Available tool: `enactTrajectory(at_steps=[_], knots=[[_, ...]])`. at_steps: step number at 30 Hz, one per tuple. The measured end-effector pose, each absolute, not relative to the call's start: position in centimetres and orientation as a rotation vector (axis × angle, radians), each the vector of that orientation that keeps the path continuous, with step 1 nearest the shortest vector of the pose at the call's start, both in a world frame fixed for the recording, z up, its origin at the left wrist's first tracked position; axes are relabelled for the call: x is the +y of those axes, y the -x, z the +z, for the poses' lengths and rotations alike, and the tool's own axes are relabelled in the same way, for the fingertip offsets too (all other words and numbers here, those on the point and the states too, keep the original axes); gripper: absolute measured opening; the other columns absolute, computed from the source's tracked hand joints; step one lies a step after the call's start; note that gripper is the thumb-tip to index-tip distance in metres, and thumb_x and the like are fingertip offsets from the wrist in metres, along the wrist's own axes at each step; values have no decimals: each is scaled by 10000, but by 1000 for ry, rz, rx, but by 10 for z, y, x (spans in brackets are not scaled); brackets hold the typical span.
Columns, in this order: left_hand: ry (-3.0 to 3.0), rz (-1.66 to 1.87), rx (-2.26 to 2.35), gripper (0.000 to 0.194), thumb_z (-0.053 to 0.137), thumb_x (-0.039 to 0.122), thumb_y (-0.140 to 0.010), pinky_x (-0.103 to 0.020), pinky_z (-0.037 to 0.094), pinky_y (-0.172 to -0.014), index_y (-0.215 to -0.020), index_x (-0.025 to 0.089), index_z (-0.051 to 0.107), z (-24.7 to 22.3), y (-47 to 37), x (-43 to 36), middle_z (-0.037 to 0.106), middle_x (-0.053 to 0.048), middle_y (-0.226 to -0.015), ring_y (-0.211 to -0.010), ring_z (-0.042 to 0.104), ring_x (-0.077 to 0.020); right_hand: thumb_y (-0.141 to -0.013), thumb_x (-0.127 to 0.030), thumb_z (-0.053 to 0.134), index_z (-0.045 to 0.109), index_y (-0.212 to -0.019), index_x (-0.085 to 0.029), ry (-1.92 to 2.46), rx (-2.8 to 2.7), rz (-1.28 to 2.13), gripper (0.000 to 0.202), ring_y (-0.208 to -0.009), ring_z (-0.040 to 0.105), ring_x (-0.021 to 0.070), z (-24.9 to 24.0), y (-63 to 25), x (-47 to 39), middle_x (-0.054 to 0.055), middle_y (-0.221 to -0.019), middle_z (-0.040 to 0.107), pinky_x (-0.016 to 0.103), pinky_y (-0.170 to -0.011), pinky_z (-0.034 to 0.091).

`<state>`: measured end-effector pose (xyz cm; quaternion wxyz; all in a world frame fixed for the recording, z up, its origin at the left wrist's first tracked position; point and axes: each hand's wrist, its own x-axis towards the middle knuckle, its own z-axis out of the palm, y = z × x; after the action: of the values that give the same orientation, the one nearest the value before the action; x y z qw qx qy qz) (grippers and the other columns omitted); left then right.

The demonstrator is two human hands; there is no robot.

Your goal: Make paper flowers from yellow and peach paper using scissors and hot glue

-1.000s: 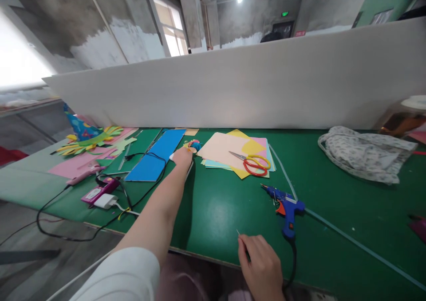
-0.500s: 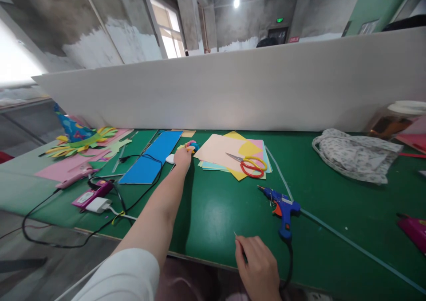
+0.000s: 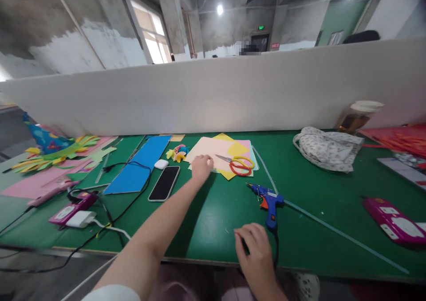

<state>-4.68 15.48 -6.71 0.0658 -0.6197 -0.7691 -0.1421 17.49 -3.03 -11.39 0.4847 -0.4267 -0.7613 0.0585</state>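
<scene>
Stretched over the green table, my left hand (image 3: 202, 168) is at the left part of the stacked coloured paper (image 3: 206, 146), its fingers bent; what they hold, if anything, is too small to tell. Red-and-yellow scissors (image 3: 241, 165) lie on the stack, right of that hand. Near the front edge, my right hand (image 3: 255, 252) has its thumb and forefinger pinched; anything between them is too small to make out. A blue glue gun (image 3: 271, 202) lies beyond it. Small coloured paper pieces (image 3: 178, 153) sit left of the stack.
Left are a phone (image 3: 164, 183), a white case (image 3: 161, 164), a blue board (image 3: 138, 166), cables, a purple power strip (image 3: 73, 209) and a paper hat (image 3: 49, 139). Right are a patterned cloth (image 3: 328, 148), a jar (image 3: 357, 117) and a purple box (image 3: 394, 221). A white partition (image 3: 206, 97) stands behind.
My left hand has moved right, from the small coloured pieces to the paper stack, uncovering the phone and white case. My right hand has stayed near the table's front edge. The view has shifted right.
</scene>
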Motion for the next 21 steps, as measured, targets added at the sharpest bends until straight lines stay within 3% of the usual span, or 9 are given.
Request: enactTrajectory(at_steps=[5,8,14,18,21], knots=[[2134,-471,-2043,288,498,330,-869,-416,469,-867,-1101,166,547,-94,-8,141,552,-83,-1158,-1017,549,-193,-818,-190,549,632,-929,-168,1274,-1788,-144,141,-993,494,265,-109,-213,-9,116,-1009,569,436,-849,425],[2081,-438,-2087,284,504,325,-866,-412,475,-854,-1093,159,549,-98,-8,141,560,-82,-1136,-1000,556,-190,-820,-161,509,646,-936,-155,1427,-1831,-200,179,-1037,476,293,-111,-221,2,130,-1066,563,444,-851,431],[1903,-362,-2234,302,510,326,-863,-407,485,-834,-1109,152,538,-101,-1,145,561,-83,-1128,-982,564,-190,-806,-141,517,670,-934,-177,1670,-1897,-162,203,-888,515,260,-105,-219,5,111,-1049,567,372,-752,456],[1858,-352,-2293,314,514,327,-861,-406,490,-825,-1117,146,532,-102,-4,146,562,-83,-1122,-974,567,-191,-785,-170,520,629,-1025,-179,1819,-1894,-89,264,-900,545,252,-97,-223,7,114,-1127,523,327,-700,460],[1867,-345,-2317,314,513,326,-862,-399,495,-814,-1117,145,531,-101,-3,146,564,-83,-1115,-962,571,-187,-781,-189,496,597,-1056,-187,1920,-1906,-25,293,-816,587,212,-95,-229,9,102,-1180,501,280,-576,433]])
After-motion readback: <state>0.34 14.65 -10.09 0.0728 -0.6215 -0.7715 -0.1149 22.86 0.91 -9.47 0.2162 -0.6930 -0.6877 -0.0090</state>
